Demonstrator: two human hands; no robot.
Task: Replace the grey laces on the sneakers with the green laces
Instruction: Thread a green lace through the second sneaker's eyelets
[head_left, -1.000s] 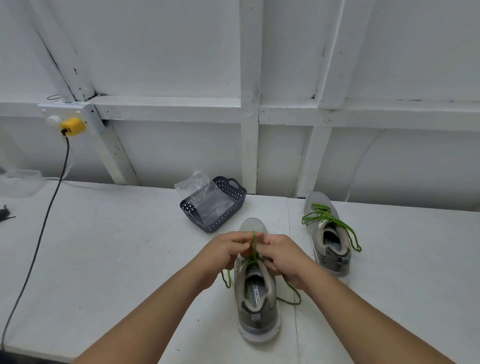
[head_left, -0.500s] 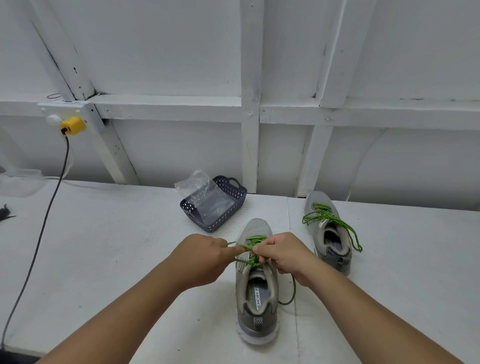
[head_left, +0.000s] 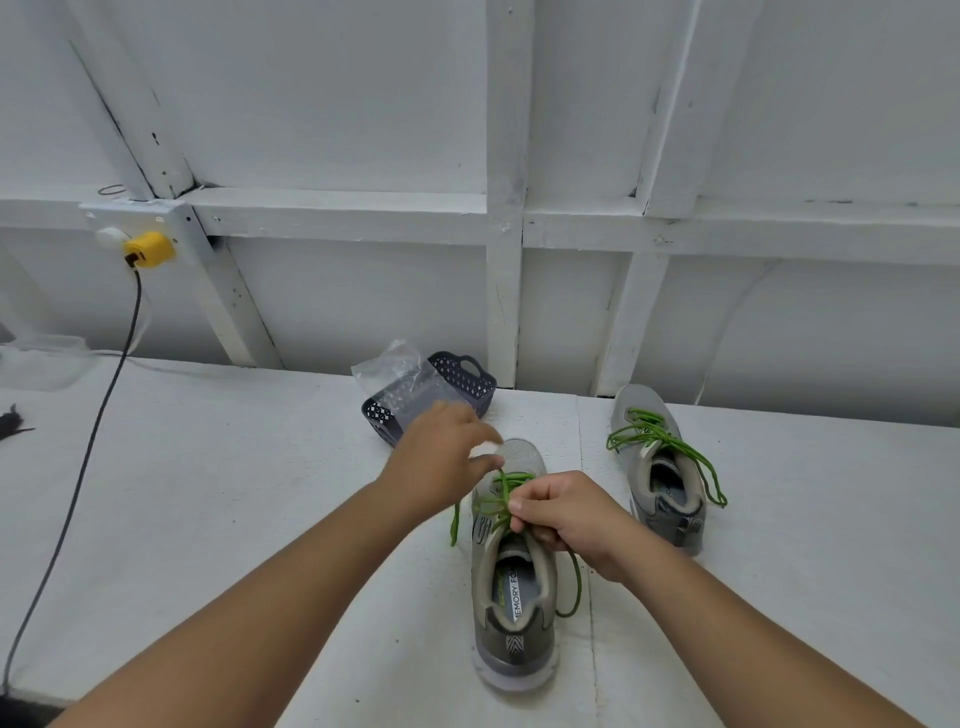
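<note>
- The right hand (head_left: 566, 519) is curled over the middle of the near sneaker (head_left: 511, 577). Its fingers (head_left: 524, 514) pinch the green lace (head_left: 496, 501) where the lace crosses over the tongue.
- The left hand (head_left: 441, 457) is up above the toe of that sneaker. It looks blurry. Its fingers are loose and spread, and they hold nothing that can be seen.
- One end of the green lace hangs down the left side of the near sneaker. The other end makes a long loop on the right side, down to the table (head_left: 208, 519).
- The near sneaker is grey, and its toe points away from the person. Words inside it say "MEMORY FOAM", partly hidden.
- The second sneaker (head_left: 660, 467) sits further back and to the right, well apart from the first one. It has its own green lace (head_left: 670, 447), which is loose and spills over its right side.
- A small dark basket (head_left: 467, 374) with holes in its sides sits behind the left hand. A clear plastic bag (head_left: 395, 374) lies in it and sticks out over its edge.
- A yellow plug (head_left: 149, 249) is on the white wall at the left. A black cord (head_left: 98, 415) runs down from it across the table.
- A small dark thing lies at the far left edge, too cut off to name.
</note>
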